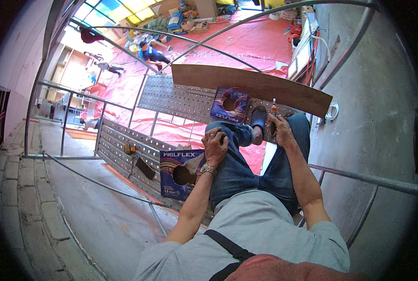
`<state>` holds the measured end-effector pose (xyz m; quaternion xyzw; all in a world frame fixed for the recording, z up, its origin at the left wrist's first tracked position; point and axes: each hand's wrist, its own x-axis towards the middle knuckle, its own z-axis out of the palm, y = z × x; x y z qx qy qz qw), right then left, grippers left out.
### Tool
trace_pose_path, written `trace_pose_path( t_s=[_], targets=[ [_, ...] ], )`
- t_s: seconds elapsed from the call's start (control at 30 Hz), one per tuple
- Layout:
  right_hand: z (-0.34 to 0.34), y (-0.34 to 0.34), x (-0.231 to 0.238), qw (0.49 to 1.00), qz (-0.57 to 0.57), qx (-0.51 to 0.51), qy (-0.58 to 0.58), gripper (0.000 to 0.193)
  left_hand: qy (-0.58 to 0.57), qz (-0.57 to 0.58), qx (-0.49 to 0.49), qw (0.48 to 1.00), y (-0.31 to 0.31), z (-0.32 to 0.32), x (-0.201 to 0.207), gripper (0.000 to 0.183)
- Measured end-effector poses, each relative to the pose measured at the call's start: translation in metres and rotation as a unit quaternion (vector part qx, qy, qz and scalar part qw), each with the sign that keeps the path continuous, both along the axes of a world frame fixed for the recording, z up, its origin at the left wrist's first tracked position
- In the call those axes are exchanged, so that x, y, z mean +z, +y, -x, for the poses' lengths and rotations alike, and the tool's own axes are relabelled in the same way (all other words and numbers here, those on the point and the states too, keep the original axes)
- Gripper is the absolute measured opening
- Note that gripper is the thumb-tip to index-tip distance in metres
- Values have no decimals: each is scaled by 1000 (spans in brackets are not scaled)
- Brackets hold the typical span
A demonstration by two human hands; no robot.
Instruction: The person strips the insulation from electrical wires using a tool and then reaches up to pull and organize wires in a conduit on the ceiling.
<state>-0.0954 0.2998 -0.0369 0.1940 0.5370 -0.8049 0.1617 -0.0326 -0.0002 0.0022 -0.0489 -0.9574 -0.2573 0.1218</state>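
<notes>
My left hand, a watch on its wrist, rests on my left knee with its fingers curled in; what it holds, if anything, is hidden. Upright in my closed right hand, over my right thigh, stands a slim orange-and-dark tool with a pale tip; its exact kind is unclear. Beside my left forearm is a purple printed cardboard box with a round hole in its face. Another such box lies past my left knee, next to my shoe.
I sit on scaffolding with perforated metal planks. A brown board stands along the far plank. On the left plank lie a yellow tape measure and a dark flat block. Metal rails surround me. People are below on red sheeting.
</notes>
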Motion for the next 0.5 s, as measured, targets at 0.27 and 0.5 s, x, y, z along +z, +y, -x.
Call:
trace_pose_path(
  t_s=[0.27,0.5],
  targets=[
    [-3,-18,20,998,65,15,-20,45,-14,-20,3,1000,1,0,1,16],
    [-2,-11,17,991,123,9,-47,42,-2,-17,6,1000,-3,1,-7,15]
  ],
)
